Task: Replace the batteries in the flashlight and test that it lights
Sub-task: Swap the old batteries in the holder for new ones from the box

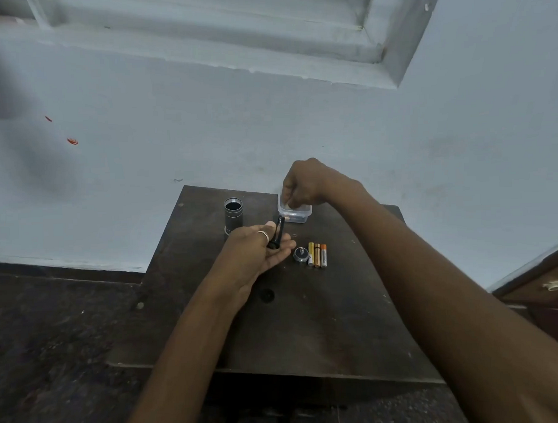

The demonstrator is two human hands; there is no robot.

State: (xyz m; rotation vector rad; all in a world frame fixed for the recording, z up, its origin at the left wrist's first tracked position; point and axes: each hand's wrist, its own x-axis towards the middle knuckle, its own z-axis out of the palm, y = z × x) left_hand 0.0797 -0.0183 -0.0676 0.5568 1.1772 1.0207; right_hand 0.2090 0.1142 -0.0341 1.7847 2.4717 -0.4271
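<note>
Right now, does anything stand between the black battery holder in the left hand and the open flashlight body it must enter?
Nothing visible does. The flashlight body stands upright, open end up, just left of the battery holder that the left hand holds. Its mouth looks uncovered.

— What's behind the desk (308,331)?
— A pale blue wall (267,122) just past its far edge, with a white window recess (218,31) above and two red marks (72,141) off left.
— And right?
— A wooden drawer (543,295) beyond its right edge, with a pale knob (552,285).
</note>
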